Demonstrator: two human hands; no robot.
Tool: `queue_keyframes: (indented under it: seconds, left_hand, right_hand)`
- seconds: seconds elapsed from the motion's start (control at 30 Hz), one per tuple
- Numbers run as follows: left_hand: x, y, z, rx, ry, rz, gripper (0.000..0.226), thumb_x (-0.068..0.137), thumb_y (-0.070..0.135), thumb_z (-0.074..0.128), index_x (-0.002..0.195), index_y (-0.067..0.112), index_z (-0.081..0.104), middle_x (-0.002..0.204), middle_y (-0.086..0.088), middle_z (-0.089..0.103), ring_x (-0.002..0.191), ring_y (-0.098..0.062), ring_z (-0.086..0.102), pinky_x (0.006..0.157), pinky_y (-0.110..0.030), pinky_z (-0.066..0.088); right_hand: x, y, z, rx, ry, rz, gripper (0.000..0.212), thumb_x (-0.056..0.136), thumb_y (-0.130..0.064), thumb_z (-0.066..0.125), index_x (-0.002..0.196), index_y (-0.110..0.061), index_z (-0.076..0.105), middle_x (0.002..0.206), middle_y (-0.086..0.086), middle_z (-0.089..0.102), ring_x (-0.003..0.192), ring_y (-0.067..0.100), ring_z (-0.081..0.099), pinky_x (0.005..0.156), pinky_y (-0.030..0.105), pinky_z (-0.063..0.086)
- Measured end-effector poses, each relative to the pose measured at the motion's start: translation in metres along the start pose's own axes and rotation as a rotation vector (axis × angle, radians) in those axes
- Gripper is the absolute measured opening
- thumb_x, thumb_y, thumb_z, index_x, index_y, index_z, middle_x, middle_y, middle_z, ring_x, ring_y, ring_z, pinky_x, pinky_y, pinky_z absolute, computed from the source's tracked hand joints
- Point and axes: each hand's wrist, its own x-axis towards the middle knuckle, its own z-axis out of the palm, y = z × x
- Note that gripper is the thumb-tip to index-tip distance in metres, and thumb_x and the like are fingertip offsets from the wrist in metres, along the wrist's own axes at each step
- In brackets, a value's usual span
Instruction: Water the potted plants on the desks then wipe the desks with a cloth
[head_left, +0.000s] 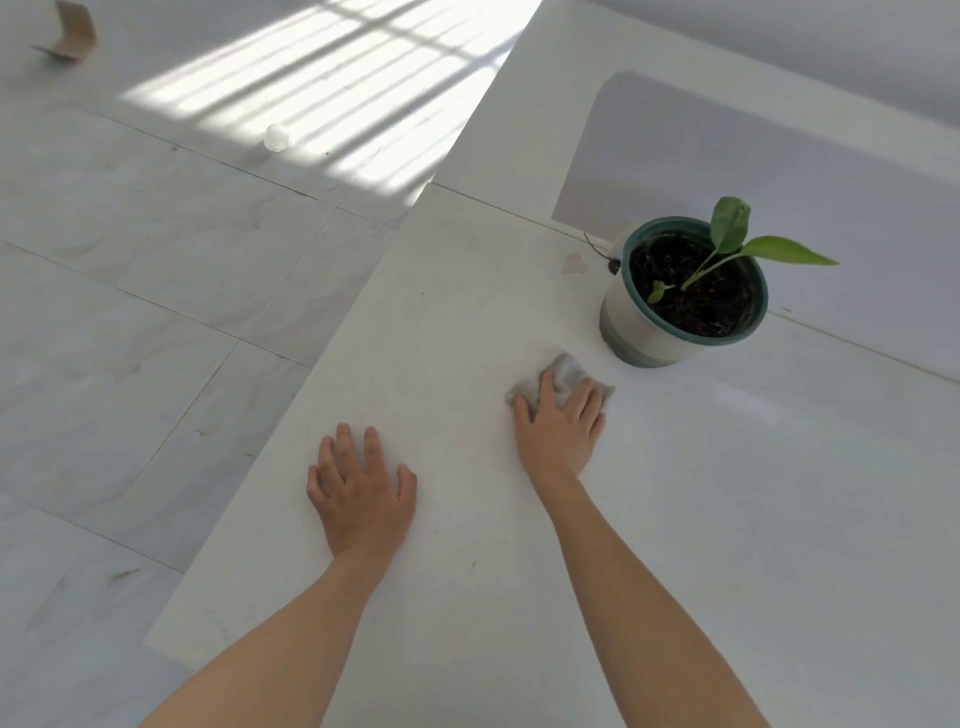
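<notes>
The wiping step was judged to be in hand. A small grey cloth (569, 370) was pressed to the white bench (441, 312) under the right hand (561, 431), whose fingers were laid spread over it rather than curled round it. The left hand (361, 499) was rested palm-down on the bare bench near its left edge, fingers straight and nothing held, apparently as a brace.

The cloth was seen near the potted plant (680, 296) but not touching it. The plant was stood upright toward the far side of the bench. Its soil looked dark, though whether it had been watered could not be told.

A faint brownish mark (574, 264) was seen on the bench just left of the pot, beside a small black object on a thin wire (613, 266). For the next move, a sweep of the cloth toward that mark was thought to be called for, with care needed round the pot's base so that the pot would not be nudged nor the wire snagged.
</notes>
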Motion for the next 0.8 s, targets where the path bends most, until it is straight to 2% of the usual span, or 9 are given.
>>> queue_keyframes:
  seconds: [0.17, 0.23, 0.33, 0.4, 0.43, 0.5, 0.6, 0.7, 0.8]
  left_hand:
    - [0.0, 0.0, -0.001, -0.038, -0.001, -0.005, 0.064, 0.074, 0.038, 0.029, 0.119, 0.001, 0.057, 0.13, -0.028, 0.051, 0.119, -0.048, 0.048, 0.094, -0.06, 0.037]
    - [0.0, 0.0, -0.001, -0.054, 0.017, -0.015, 0.069, 0.074, 0.041, 0.025, 0.123, 0.002, 0.054, 0.135, -0.027, 0.048, 0.125, -0.046, 0.043, 0.098, -0.058, 0.033]
    - [-0.001, -0.001, 0.0, -0.07, 0.031, -0.008, 0.068, 0.075, 0.041, 0.026, 0.126, 0.003, 0.052, 0.138, -0.027, 0.044, 0.128, -0.046, 0.038, 0.101, -0.057, 0.028]
    - [-0.002, -0.002, -0.001, -0.067, 0.018, -0.002, 0.059, 0.082, 0.036, 0.037, 0.131, 0.004, 0.046, 0.144, -0.024, 0.036, 0.134, -0.043, 0.03, 0.105, -0.055, 0.021]
    - [-0.002, -0.002, 0.0, -0.064, -0.005, 0.002, 0.056, 0.086, 0.032, 0.043, 0.135, 0.005, 0.042, 0.148, -0.022, 0.031, 0.137, -0.041, 0.024, 0.107, -0.053, 0.017]
    - [-0.003, -0.003, -0.001, -0.062, -0.009, 0.01, 0.057, 0.088, 0.029, 0.048, 0.139, 0.007, 0.036, 0.151, -0.02, 0.024, 0.139, -0.037, 0.017, 0.11, -0.05, 0.012]
    - [-0.004, -0.004, -0.004, -0.065, -0.021, 0.026, 0.057, 0.089, 0.03, 0.046, 0.14, 0.008, 0.033, 0.152, -0.018, 0.022, 0.14, -0.036, 0.015, 0.11, -0.049, 0.011]
    - [-0.005, -0.006, -0.004, -0.072, -0.021, 0.041, 0.057, 0.088, 0.03, 0.046, 0.139, 0.008, 0.034, 0.152, -0.019, 0.022, 0.14, -0.036, 0.015, 0.11, -0.049, 0.012]
    - [-0.007, -0.006, -0.008, -0.106, -0.025, 0.053, 0.057, 0.089, 0.031, 0.045, 0.139, 0.009, 0.033, 0.152, -0.018, 0.021, 0.14, -0.035, 0.014, 0.111, -0.049, 0.012]
  right_hand:
    - [-0.011, 0.008, -0.008, -0.053, -0.044, -0.182, 0.049, 0.094, -0.045, 0.032, 0.14, -0.027, 0.032, 0.153, 0.014, 0.019, 0.141, 0.03, 0.013, 0.114, 0.04, 0.016]
    - [-0.019, 0.016, -0.011, -0.041, -0.084, -0.247, 0.045, 0.094, -0.042, 0.036, 0.133, -0.021, 0.044, 0.146, 0.015, 0.032, 0.137, 0.029, 0.026, 0.108, 0.039, 0.027]
    - [-0.037, 0.027, -0.018, -0.025, -0.026, -0.337, 0.036, 0.083, -0.039, 0.044, 0.099, -0.016, 0.067, 0.107, 0.013, 0.066, 0.102, 0.027, 0.063, 0.076, 0.032, 0.053]
    - [-0.053, 0.031, -0.029, -0.027, -0.062, -0.311, 0.038, 0.077, -0.041, 0.041, 0.087, -0.019, 0.07, 0.086, 0.004, 0.07, 0.081, 0.019, 0.069, 0.056, 0.021, 0.052]
    - [-0.058, 0.037, -0.027, -0.062, -0.014, -0.338, 0.041, 0.076, -0.043, 0.039, 0.087, -0.019, 0.07, 0.082, 0.002, 0.069, 0.077, 0.017, 0.069, 0.052, 0.019, 0.049]
    - [-0.072, 0.044, -0.023, -0.047, -0.021, -0.355, 0.049, 0.08, -0.045, 0.035, 0.102, -0.017, 0.068, 0.09, 0.004, 0.068, 0.085, 0.019, 0.067, 0.055, 0.021, 0.044]
    - [-0.087, 0.052, -0.024, -0.028, -0.067, -0.285, 0.047, 0.093, -0.044, 0.034, 0.131, -0.021, 0.047, 0.12, 0.001, 0.057, 0.112, 0.018, 0.052, 0.074, 0.028, 0.042]
    - [-0.1, 0.059, -0.025, -0.031, -0.089, -0.238, 0.048, 0.095, -0.044, 0.032, 0.139, -0.026, 0.036, 0.125, -0.003, 0.055, 0.116, 0.016, 0.05, 0.079, 0.029, 0.043]
    - [-0.116, 0.061, -0.027, -0.022, -0.132, -0.188, 0.045, 0.095, -0.044, 0.031, 0.136, -0.027, 0.04, 0.126, -0.001, 0.057, 0.112, 0.019, 0.054, 0.079, 0.03, 0.043]
